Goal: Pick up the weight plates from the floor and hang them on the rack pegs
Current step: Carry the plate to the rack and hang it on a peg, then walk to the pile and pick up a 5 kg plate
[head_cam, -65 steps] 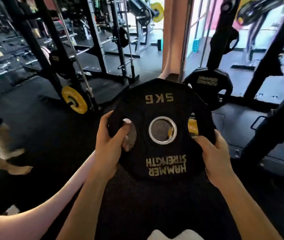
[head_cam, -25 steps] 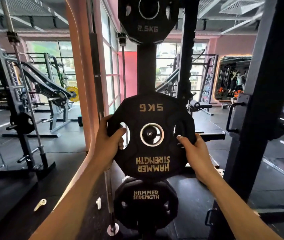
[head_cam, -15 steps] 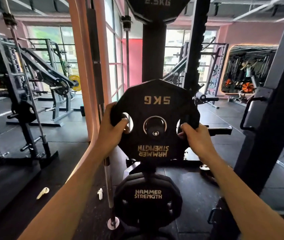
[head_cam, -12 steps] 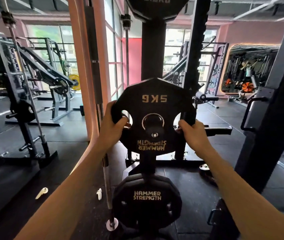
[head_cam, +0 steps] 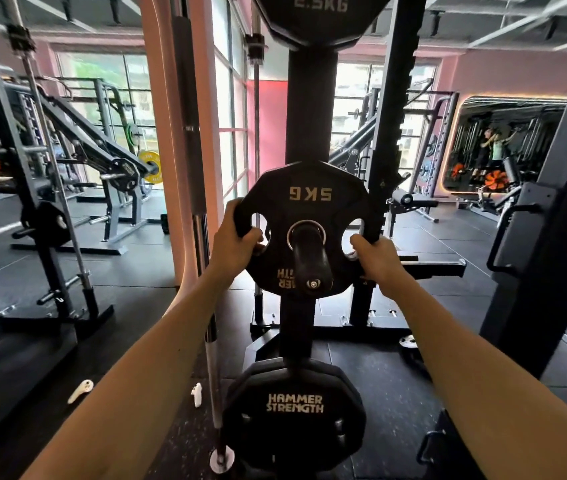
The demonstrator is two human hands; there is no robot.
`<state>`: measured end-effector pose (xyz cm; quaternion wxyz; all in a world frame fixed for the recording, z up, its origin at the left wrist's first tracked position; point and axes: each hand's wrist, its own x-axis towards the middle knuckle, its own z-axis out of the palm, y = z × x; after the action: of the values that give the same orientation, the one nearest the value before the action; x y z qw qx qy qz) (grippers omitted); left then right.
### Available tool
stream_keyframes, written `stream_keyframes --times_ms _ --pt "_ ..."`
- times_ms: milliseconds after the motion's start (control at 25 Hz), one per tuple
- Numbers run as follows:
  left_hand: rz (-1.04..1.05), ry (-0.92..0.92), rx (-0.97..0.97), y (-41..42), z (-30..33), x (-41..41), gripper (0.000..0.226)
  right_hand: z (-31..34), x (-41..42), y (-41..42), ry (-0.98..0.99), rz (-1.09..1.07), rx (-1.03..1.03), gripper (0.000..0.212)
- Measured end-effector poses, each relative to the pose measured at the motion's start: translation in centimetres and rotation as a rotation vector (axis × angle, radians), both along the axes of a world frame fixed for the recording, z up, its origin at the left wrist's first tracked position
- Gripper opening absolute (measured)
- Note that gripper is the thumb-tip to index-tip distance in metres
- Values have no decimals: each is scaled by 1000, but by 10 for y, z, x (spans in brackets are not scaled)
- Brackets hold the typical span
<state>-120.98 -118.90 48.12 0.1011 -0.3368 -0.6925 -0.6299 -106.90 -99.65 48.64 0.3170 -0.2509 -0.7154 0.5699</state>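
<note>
A black 5 kg weight plate [head_cam: 309, 197] hangs upside down on the middle peg [head_cam: 310, 258] of the black rack post [head_cam: 311, 105]; the peg sticks out through the plate's centre hole toward me. My left hand [head_cam: 237, 242] grips the plate's left rim through its grip slot. My right hand [head_cam: 373, 256] grips the right rim the same way. A 2.5 kg plate [head_cam: 320, 19] hangs on the peg above, and a larger Hammer Strength plate [head_cam: 294, 414] hangs on the peg below.
An upright barbell [head_cam: 193, 188] stands just left of the rack, its end on the floor. A thick black rack column [head_cam: 559, 216] rises at the right. Small white objects [head_cam: 80, 391] lie on the rubber floor at the left. Other gym machines fill the background.
I lifted the 5 kg plate from low near the floor up to the rack and slid it onto the middle peg, which now sticks out through the centre hole. Both hands keep their grip.
</note>
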Motion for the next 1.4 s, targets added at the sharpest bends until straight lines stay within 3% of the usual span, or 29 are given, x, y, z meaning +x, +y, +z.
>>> stream_keyframes --times_ms 240,360,480,560,880,1000,1240,1400 --pt "8 7 -69 7 1 -13 48 2 -13 8 -38 -8 -10 6" --pt "30 39 -126 8 3 -18 50 0 -16 13 -103 19 -34 12" --pt "52 -29 -200 4 -2 -16 52 -9 -10 10 -243 18 -15 38" --pt "37 -169 -265 -4 -14 -5 55 -23 -2 4 -296 17 13 54" --pt "55 -371 -684 -85 -163 101 25 -154 105 -66 -488 184 104 22" --pt "25 -433 -856 -120 -225 161 23 -215 156 -97 -636 281 120 21" --pt "-126 -652 -1170 -195 -327 273 23 -331 259 -166 -833 396 -46 35" --pt "-229 -812 -1359 -237 -380 328 29 -382 335 -211 -1001 405 -223 26"
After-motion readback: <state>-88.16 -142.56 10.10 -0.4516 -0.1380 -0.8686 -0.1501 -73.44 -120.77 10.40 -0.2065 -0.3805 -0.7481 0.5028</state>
